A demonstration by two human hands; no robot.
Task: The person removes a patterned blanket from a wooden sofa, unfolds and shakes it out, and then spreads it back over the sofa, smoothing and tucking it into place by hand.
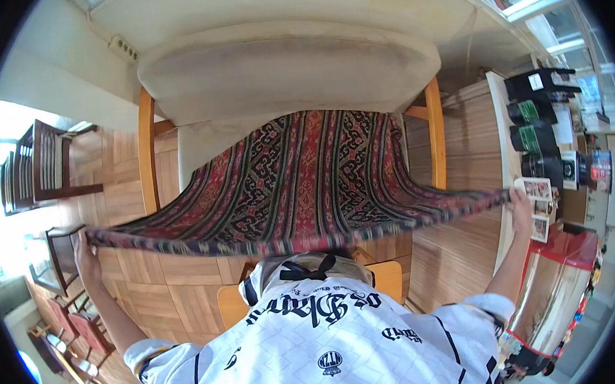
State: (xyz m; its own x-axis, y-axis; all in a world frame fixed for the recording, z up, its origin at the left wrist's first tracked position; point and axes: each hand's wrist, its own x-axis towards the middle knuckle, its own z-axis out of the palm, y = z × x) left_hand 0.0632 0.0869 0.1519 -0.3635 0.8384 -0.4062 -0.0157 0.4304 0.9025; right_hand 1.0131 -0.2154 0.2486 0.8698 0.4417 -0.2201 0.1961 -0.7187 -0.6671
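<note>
A patterned woven cloth (307, 178) in red, black and cream stripes is stretched wide in front of my body. Its far part rests on the seat of a cream sofa (289, 70) with wooden arms. My left hand (86, 251) is closed on the cloth's near left corner, arm spread out to the side. At the near right corner, my right hand (520, 210) grips the cloth too. Between the hands the near edge hangs in the air with a slight sag, a little blurred. Folds run down from the sofa seat toward me.
Wooden armrests (148, 152) flank the sofa. A wooden stool or chair (387, 278) stands below the cloth near my legs. On the right, a white-edged shelf (498, 138) carries dark boxes and picture cards, with a red-topped case (558, 261) beside it. Dark chairs (49, 165) stand at left.
</note>
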